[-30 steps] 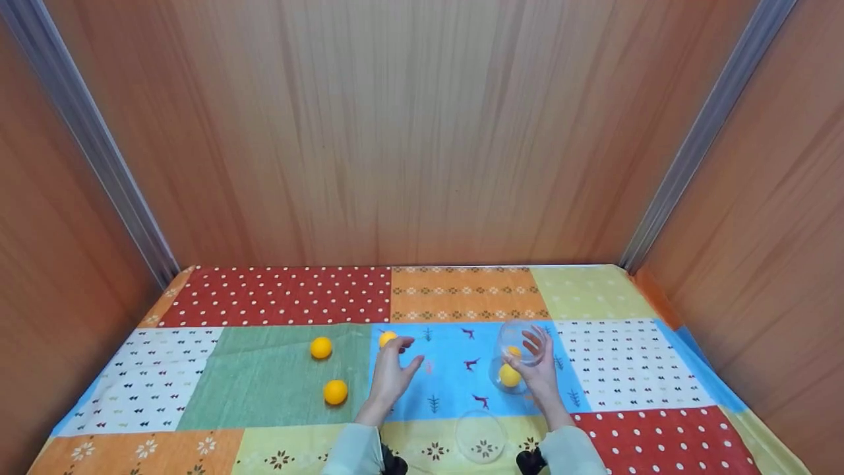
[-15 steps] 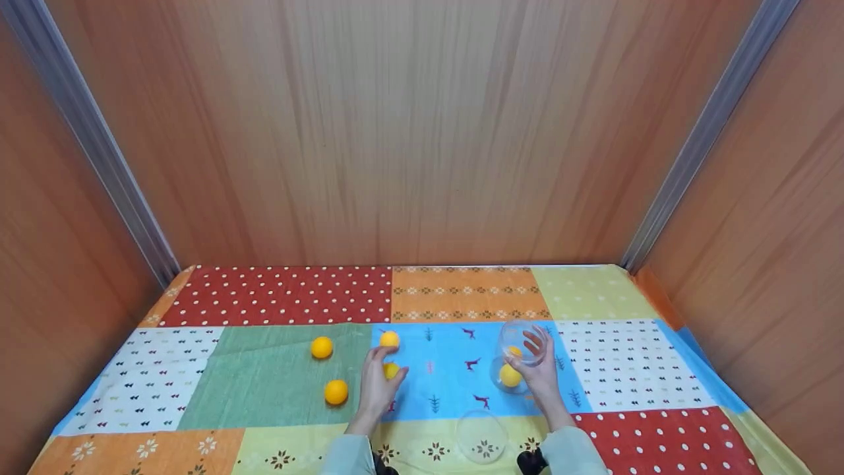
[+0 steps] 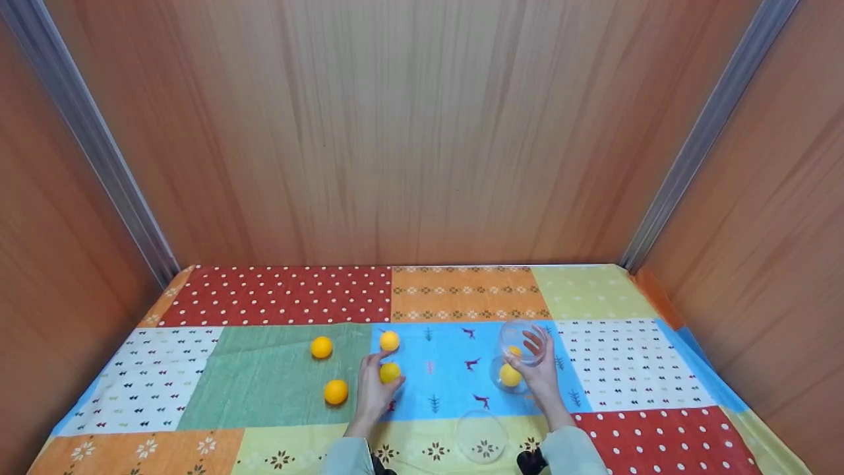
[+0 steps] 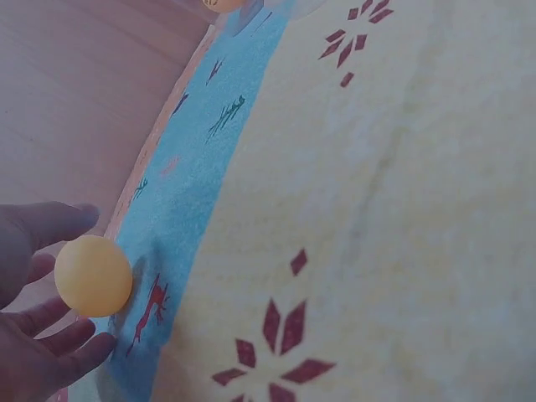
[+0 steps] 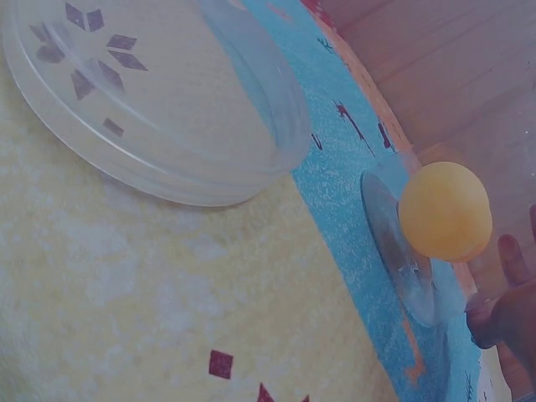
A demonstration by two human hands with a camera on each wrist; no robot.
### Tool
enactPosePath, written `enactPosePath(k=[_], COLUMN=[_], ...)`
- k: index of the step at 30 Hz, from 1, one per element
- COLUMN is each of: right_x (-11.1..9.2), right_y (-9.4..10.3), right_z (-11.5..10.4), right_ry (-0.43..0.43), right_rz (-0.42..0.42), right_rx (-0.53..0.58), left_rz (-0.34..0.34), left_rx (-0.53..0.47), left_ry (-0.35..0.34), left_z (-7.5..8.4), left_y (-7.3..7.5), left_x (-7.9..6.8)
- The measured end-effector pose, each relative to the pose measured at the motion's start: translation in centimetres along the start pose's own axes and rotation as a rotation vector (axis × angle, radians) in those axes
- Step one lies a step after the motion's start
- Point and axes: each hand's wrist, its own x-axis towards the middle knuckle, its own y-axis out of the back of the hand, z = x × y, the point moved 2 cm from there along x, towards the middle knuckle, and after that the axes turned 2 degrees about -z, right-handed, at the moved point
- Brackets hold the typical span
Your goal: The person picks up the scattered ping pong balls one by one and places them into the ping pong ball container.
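Around a yellow ball (image 3: pixel 390 373) on the blue patch, my left hand (image 3: pixel 372 392) has its thumb and fingers spread on either side. In the left wrist view a small gap shows between the thumb and that ball (image 4: pixel 94 276). My right hand (image 3: pixel 542 376) grips a clear jar (image 3: pixel 521 333), which stands on the cloth with its mouth uncovered. Yellow balls (image 3: pixel 510 375) lie inside the jar; the right wrist view shows a ball (image 5: pixel 445 211) through its wall. A clear round lid (image 3: pixel 481 437) lies in front of the jar.
Another yellow ball (image 3: pixel 389 341) sits just behind the left hand. Two more, a rear ball (image 3: pixel 321 348) and a nearer ball (image 3: pixel 335 392), rest on the green patch. A patchwork cloth (image 3: pixel 277 297) covers the table, with wood-grain panels (image 3: pixel 422 132) behind and at both sides.
My left hand has moved left and toward me, and its fingers have come in around the nearer ball on the blue patch. The right hand and jar stay put.
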Motion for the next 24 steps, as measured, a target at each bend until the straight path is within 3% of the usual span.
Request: enactPosePath(k=[24], right_x=[0.02], right_y=[0.00], right_z=[-0.01], right_ry=[-0.010], right_rz=[-0.006], right_rx=[0.029], left_rz=[-0.012], left_rx=[0.041], left_ry=[0.059], left_z=[-0.62], left_y=[-0.20], left_x=[0.00])
